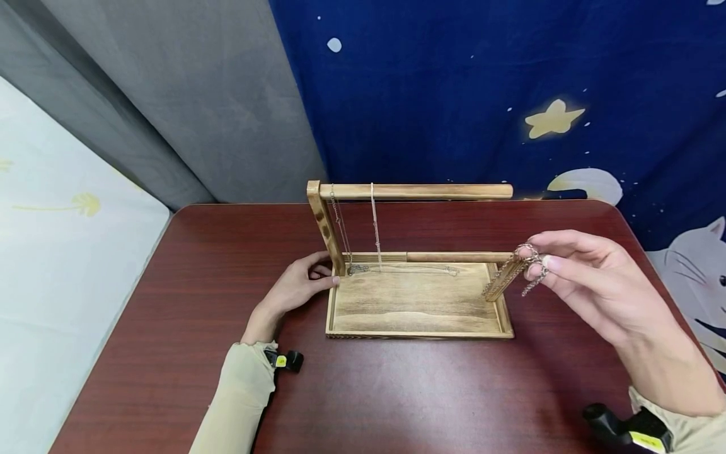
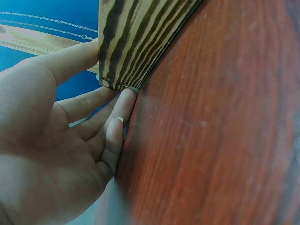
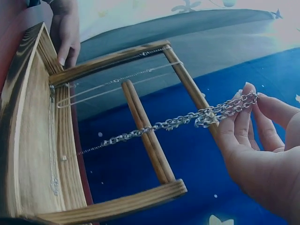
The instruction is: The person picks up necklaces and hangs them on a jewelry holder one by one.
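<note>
Presumably for steadiness, the left hand point(image 1: 300, 282) grips the jewelry stand point(image 1: 420, 302) at left, the right hand point(image 1: 612, 284) pinching a link chain point(image 3: 164, 124).

There are two sets of fingers, left fingers point(image 1: 313, 259) and right fingers point(image 1: 573, 241). One counter point(image 1: 170, 315). One wooden stand point(image 1: 324, 227) has one tray point(image 1: 420, 299), two posts point(image 3: 140, 202) and two bars point(image 1: 442, 191). I see two thin hanging chains point(image 1: 375, 221) and one thick chain point(image 3: 174, 122). I can't tell if the thin piece point(image 1: 452, 271) in the tray is one more. Two black wrist cameras point(image 1: 293, 360), one star point(image 1: 554, 118), one moon point(image 1: 592, 181), one cat point(image 1: 689, 268).
</note>
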Available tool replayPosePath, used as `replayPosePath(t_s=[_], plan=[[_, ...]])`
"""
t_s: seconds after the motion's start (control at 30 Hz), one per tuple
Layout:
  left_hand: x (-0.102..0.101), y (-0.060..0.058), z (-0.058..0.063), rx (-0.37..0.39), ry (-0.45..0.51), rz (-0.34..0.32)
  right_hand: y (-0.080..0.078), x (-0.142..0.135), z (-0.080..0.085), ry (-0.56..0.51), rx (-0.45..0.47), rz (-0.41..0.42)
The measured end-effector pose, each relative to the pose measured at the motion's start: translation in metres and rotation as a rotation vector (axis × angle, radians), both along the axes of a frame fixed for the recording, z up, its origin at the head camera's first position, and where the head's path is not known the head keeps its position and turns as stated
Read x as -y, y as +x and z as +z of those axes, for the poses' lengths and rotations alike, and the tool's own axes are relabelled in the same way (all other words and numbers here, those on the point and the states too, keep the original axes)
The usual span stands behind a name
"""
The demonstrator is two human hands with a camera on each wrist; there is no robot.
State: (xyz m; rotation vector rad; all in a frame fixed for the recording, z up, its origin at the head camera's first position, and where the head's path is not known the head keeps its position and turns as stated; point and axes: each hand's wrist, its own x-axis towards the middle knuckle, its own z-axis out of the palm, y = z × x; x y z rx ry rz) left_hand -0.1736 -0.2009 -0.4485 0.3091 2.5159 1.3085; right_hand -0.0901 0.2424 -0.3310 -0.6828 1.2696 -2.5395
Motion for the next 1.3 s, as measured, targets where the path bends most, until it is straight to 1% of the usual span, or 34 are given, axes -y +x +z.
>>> replayPosePath(t_s=[0.23, 0.3, 0.57, 0.63, 0.77, 0.87, 1.0, 1.07, 1.13, 1.3], plan=[[0.001, 0.001, 0.001, 0.001, 0.001, -0.002, 0.0, -0.012, 0.001, -0.056, -0.024, -0.002], [0.001, 0.001, 0.001, 0.001, -0.001, -0.002, 0.001, -0.015, 0.001, -0.063, -0.02, -0.017], [0.002, 0.002, 0.001, 0.007, 0.006, 0.0, 0.006, -0.025, 0.002, -0.102, 0.05, -0.09], [0.002, 0.003, 0.0, 0.004, 0.008, -0.003, 0.006, -0.027, 0.003, -0.111, 0.047, -0.092], [0.002, 0.003, 0.0, 0.007, 0.005, -0.001, 0.003, -0.032, 0.004, -0.14, 0.007, -0.071], [0.002, 0.002, 0.0, 0.006, 0.0, 0.003, 0.001, -0.034, 0.007, -0.142, -0.009, -0.08], [0.001, 0.002, 0.001, 0.005, -0.002, 0.006, 0.0, -0.036, 0.009, -0.143, -0.005, -0.109], [0.001, 0.002, 0.002, 0.009, -0.001, 0.006, -0.001, -0.036, 0.009, -0.143, -0.014, -0.109], [0.001, 0.002, 0.002, 0.011, 0.0, 0.004, -0.003, -0.037, 0.01, -0.148, -0.011, -0.124], [0.0, 0.001, 0.002, 0.005, 0.0, -0.009, -0.005, -0.038, 0.012, -0.143, -0.012, -0.132]])
